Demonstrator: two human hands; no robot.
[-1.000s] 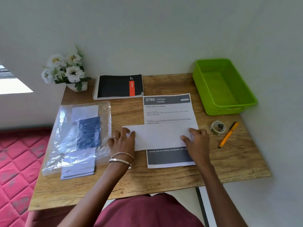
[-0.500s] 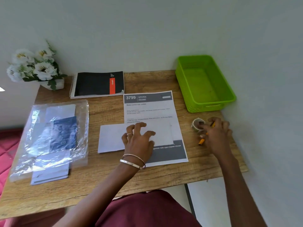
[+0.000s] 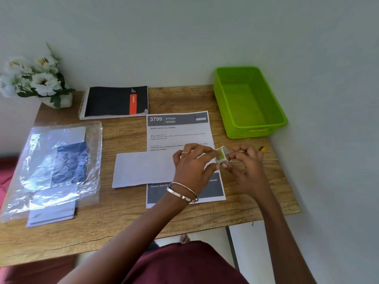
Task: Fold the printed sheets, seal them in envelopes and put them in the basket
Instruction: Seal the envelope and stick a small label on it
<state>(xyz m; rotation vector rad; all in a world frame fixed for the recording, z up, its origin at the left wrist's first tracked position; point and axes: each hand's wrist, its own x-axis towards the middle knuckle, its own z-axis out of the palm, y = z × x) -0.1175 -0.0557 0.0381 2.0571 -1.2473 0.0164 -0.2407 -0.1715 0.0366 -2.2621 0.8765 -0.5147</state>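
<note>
Tape roll (image 3: 221,155) now lifted between both hands, its shape half-hidden by fingers (image 3: 235,149).

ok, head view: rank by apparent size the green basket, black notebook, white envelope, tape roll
1. green basket
2. white envelope and black notebook: look alike, envelope partly hidden by the left hand
3. tape roll

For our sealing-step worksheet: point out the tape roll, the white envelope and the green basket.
tape roll (image 3: 221,156): head view, on its side face between both hands.
white envelope (image 3: 143,169): head view, on its bare left half.
green basket (image 3: 249,132): head view, on its near wall.
</note>
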